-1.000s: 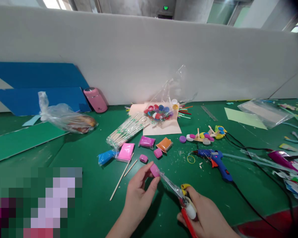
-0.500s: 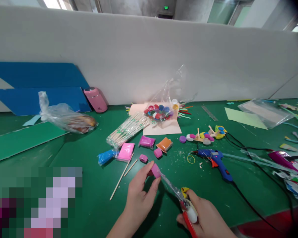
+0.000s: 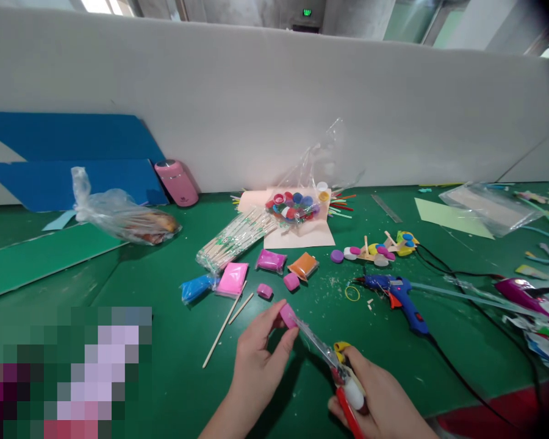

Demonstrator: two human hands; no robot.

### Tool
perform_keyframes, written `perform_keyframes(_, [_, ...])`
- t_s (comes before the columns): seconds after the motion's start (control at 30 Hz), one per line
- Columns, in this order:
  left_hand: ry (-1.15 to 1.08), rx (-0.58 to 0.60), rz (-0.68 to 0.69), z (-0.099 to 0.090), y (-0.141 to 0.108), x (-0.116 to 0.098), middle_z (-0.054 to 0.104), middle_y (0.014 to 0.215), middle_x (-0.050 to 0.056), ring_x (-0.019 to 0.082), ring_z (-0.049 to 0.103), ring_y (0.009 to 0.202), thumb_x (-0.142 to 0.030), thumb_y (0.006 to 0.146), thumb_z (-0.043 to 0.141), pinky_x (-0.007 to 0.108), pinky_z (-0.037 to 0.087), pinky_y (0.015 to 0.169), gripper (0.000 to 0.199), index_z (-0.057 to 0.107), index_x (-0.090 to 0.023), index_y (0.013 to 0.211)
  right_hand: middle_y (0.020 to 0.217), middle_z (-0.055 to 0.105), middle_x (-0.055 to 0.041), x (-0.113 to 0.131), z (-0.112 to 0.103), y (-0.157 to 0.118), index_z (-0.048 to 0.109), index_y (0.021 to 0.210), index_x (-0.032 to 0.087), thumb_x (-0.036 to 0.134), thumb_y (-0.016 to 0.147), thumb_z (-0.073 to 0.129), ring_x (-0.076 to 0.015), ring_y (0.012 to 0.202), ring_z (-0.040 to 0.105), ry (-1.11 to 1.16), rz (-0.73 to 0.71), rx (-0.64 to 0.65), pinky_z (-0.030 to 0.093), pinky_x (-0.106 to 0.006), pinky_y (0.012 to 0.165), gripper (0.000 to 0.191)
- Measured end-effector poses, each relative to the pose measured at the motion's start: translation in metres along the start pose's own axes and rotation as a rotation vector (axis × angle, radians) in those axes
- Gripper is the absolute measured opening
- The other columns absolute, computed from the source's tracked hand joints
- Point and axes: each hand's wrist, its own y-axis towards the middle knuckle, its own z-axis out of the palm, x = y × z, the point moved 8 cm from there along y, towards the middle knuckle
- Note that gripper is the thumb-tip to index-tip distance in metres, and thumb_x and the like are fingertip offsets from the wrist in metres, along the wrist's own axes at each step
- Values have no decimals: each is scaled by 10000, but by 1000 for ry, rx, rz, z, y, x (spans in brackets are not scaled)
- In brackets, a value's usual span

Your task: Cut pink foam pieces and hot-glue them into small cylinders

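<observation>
Between the fingertips of my left hand (image 3: pixel 264 360) is a pink cap (image 3: pixel 287 315). My right hand (image 3: pixel 377 393) grips a tool with red and yellow handles (image 3: pixel 348 411), and its long, clear-looking front part (image 3: pixel 315 341) reaches up to the cap's right side. Whether that end touches the cap or enters it, I cannot tell. Just beyond my left hand lie two more pink pieces, one (image 3: pixel 265 291) to the left and one (image 3: pixel 291 281) to the right. Thin wooden sticks (image 3: pixel 219 332) rest left of my left hand.
A blue glue gun (image 3: pixel 400 299) with a black cord lies to the right, near an assembled piece of caps and sticks (image 3: pixel 379 251). Farther back are clay packets (image 3: pixel 271 261), bagged sticks (image 3: pixel 238 238), a bag of caps (image 3: pixel 295 207) and a pink bottle (image 3: pixel 177 183).
Both hands have shifted very slightly to the right, with the cap and the tool still held. The things on the table stay in place.
</observation>
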Motion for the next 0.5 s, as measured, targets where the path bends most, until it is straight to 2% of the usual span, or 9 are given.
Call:
perform_keyframes(0.2, [74,-65,35,1,-6,1,643,1008,83,210,602,898,-179,697,582,315,483,786,372,561,-172,1069,587,564,28,-4,4,0,389,826,212,306,647,560,-135,485,502,-18,6,2,280,-204,436,265])
perform_keyframes(0.33, [79,-63,52,1,-7,0,641,1009,79,204,602,896,-173,699,581,317,480,792,371,560,-176,1069,578,572,27,-5,6,0,404,857,205,312,639,566,-136,473,504,-21,27,14,274,-207,428,291])
perform_keyframes(0.5, [64,-55,76,1,-6,-2,642,1002,72,201,603,889,-175,706,573,321,484,786,382,549,-193,1086,589,589,28,-3,5,0,424,919,202,234,611,571,-141,493,538,41,84,63,302,-202,437,343])
